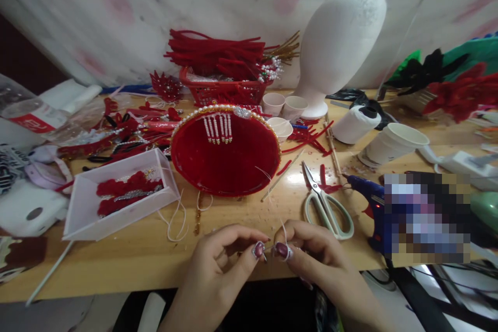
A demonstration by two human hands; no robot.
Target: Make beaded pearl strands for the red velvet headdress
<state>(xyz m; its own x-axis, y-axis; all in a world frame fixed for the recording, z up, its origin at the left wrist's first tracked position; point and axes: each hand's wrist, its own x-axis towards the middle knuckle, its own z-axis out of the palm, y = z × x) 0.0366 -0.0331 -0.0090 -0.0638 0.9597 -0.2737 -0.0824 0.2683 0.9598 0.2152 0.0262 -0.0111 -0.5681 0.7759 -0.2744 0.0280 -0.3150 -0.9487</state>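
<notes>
My left hand (pixel 223 264) and my right hand (pixel 322 257) meet low in the middle, just over the table's front edge. Each is closed, thumb against fingertips. A thin white thread (pixel 284 229) rises from the right fingertips and seems to run across to the left ones. Whether a tiny bead or needle is also pinched there is too small to tell. Beyond the hands sits a round red piece (pixel 225 161) edged with pearls and gold trim, short beaded strands (pixel 218 128) hanging at its top. White-handled scissors (pixel 319 190) lie partly open near the right hand.
A white tray (pixel 83 218) with red pieces stands left. Behind are a red basket (pixel 225 94) of red stems, a white foam head (pixel 338 41), paper cups (pixel 400 140) and a thread cone (pixel 352 125). A blue glue gun (pixel 368 192) lies right.
</notes>
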